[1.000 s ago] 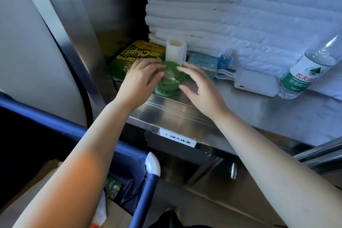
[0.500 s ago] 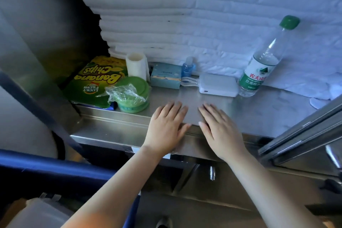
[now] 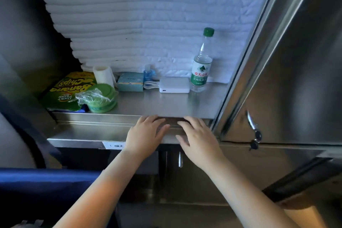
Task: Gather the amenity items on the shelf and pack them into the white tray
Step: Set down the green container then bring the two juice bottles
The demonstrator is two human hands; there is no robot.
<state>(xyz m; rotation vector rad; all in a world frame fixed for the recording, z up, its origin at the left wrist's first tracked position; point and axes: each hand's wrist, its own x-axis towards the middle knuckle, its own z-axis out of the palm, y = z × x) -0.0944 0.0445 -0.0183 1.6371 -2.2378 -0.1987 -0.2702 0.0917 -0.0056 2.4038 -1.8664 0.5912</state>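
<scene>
Resting the left hand (image 3: 144, 135) and the right hand (image 3: 199, 139) flat, side by side, on the front lip of the brushed stainless-steel shelf (image 3: 166, 103) at lower centre of the frame. Holding all fingers straight and slightly spread, gripping nothing with either hand.

Sitting on the shelf, left of centre to centre, well apart from both hands:
- lying flat at the left end, a green and yellow banana-chips bag (image 3: 68, 89);
- overlapping its right edge, a round green lidded tub (image 3: 103, 98) under crumpled clear plastic wrap, hiding its contents;
- standing just behind the tub, 1 white roll (image 3: 102, 76);
- lying right of the roll, a teal cardboard box (image 3: 130, 81), closed;
- standing behind the box's right end, a small clear bottle holding blue liquid (image 3: 147, 74);
- lying beside a coiled white cable (image 3: 150, 85), a white rectangular power bank (image 3: 174, 85);
- standing upright and touching the power bank's right end, a clear green-capped water bottle (image 3: 201, 68), fill level impossible to tell.

Filling the upper centre behind everything, a stack of folded white towels (image 3: 138, 24). Standing open at the right, a stainless-steel cabinet door (image 3: 296, 61).
</scene>
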